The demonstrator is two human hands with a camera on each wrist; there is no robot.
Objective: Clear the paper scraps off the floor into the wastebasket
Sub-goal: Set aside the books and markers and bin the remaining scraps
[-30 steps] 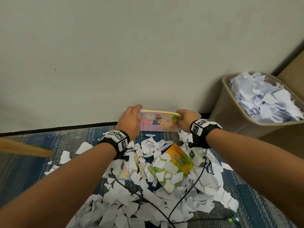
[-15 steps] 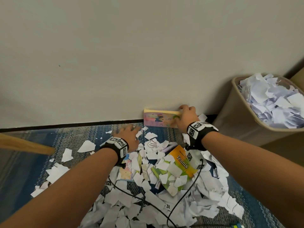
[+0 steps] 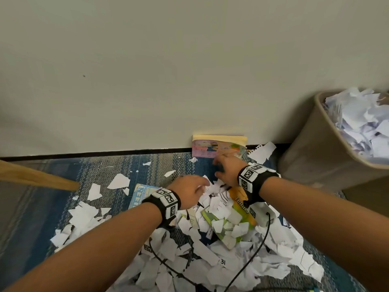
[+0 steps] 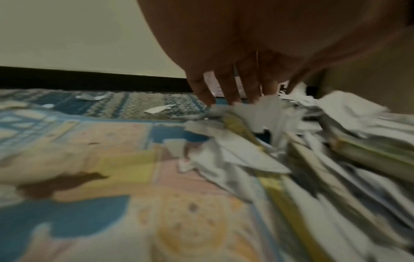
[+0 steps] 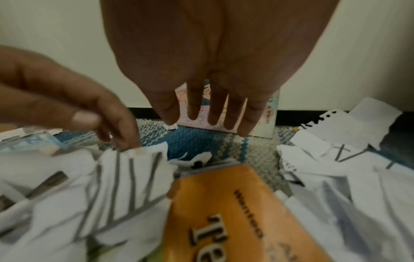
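Note:
White paper scraps [image 3: 202, 251] lie heaped on the blue patterned carpet in front of me. My left hand [image 3: 202, 184] reaches over the heap's far edge, its straight fingers [image 4: 228, 92] touching the top scraps [image 4: 268, 113]. Just beyond it my right hand [image 3: 221, 165] hovers low over the carpet, fingers [image 5: 230, 113] straight and holding nothing. In the right wrist view my left hand [image 5: 107, 127] touches a striped scrap [image 5: 125, 177]. The tan wastebasket [image 3: 311, 157] stands at the right by the wall, piled with paper.
A pink picture book [image 3: 206, 149] leans upright against the wall behind my right hand. An orange and green book [image 3: 237, 213] lies half buried in scraps, a blue one [image 3: 143, 192] left of my left wrist. A wooden leg [image 3: 37, 178] slants in from the left. Black cables cross the heap.
Both hands held the pink book a second ago. The left let go first and dropped onto the scraps. The right has now released it too and drawn back; the book leans on the wall.

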